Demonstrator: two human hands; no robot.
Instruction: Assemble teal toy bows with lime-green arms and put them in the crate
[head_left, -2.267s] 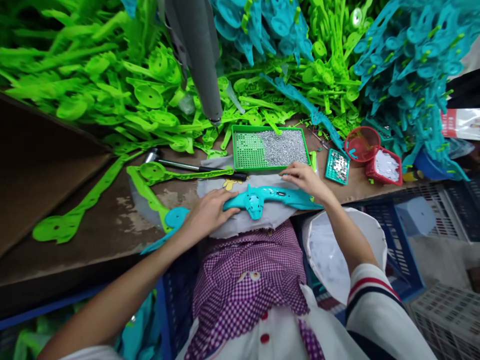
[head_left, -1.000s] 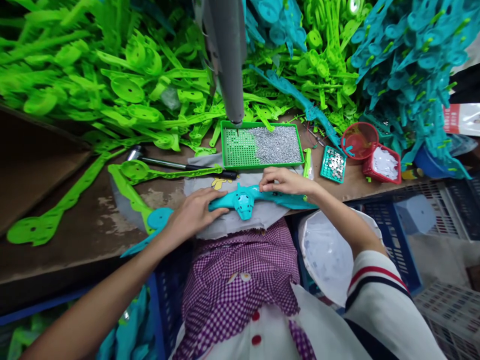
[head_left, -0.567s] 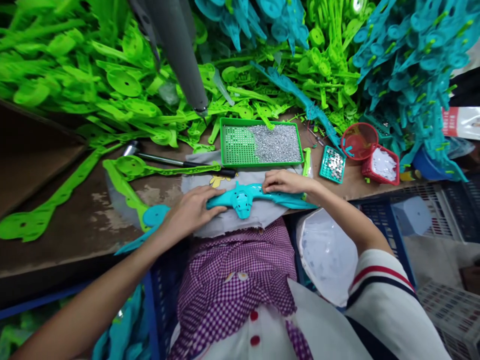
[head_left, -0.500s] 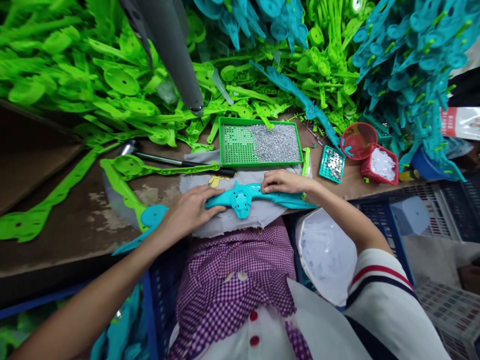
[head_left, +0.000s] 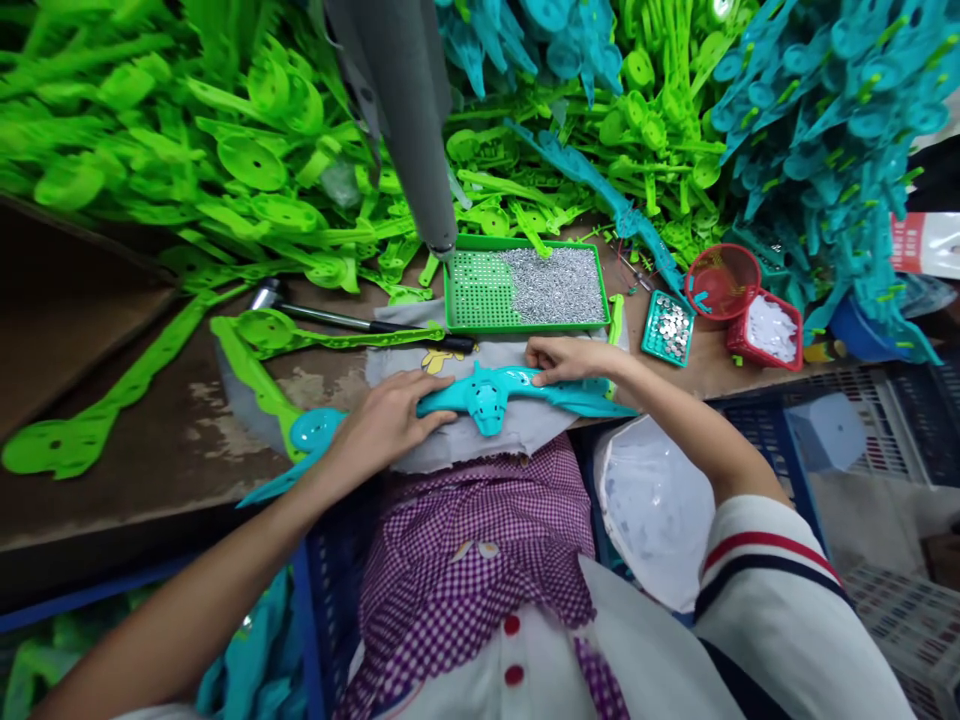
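A long turquoise plastic part point(head_left: 487, 405), winged and with a dinosaur-like head shape in its middle, lies across a grey cloth. My left hand point(head_left: 394, 412) grips its left portion, thumb along the near edge and fingers over the far side. My right hand point(head_left: 564, 360) has its fingers curled and closed on the far edge, right of the head shape; anything small inside them is hidden. A grey pen-shaped power screwdriver point(head_left: 409, 130) hangs point down beyond my hands, its tip by the corner of a green tray point(head_left: 472, 328) of small silvery screws.
A hammer point(head_left: 330, 315) and green plastic pieces point(head_left: 274, 390) lie to the left. At right stand a teal basket point(head_left: 667, 328) of metal discs, a red bowl point(head_left: 724, 280) and a red basket point(head_left: 765, 335) of white pieces. Green and turquoise parts are heaped behind.
The hanging screwdriver has swung to the right, toward the tray. My right hand's fingers have shifted slightly on the turquoise part; my left hand keeps its hold.
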